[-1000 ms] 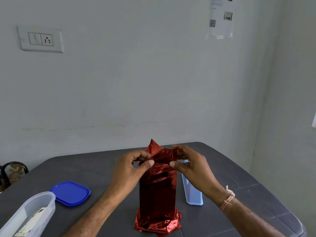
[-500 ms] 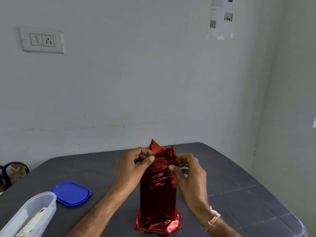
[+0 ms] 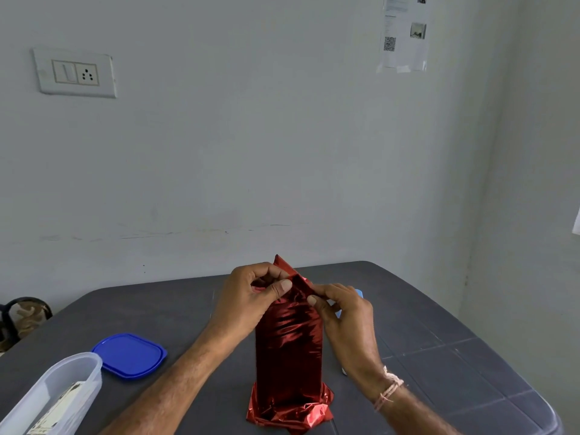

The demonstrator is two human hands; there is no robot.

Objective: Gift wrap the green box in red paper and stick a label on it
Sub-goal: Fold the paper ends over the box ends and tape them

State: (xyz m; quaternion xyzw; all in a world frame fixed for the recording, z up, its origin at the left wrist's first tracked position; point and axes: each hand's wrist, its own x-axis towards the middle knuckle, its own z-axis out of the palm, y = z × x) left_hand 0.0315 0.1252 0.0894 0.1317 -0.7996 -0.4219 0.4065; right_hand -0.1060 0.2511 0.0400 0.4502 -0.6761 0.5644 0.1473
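At frame centre, the left hand and right hand both pinch the red paper at its top, upright on the table.

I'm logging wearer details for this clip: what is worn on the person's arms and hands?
The left hand and right hand are ungloved, and no sleeves show on either arm. The right wrist carries a pale pink-and-white thread band, knotted, with loose ends. The left wrist wears nothing.

Glossy, crinkled red foil paper gleams on the matt grey table; left of it, a smooth blue plastic lid.
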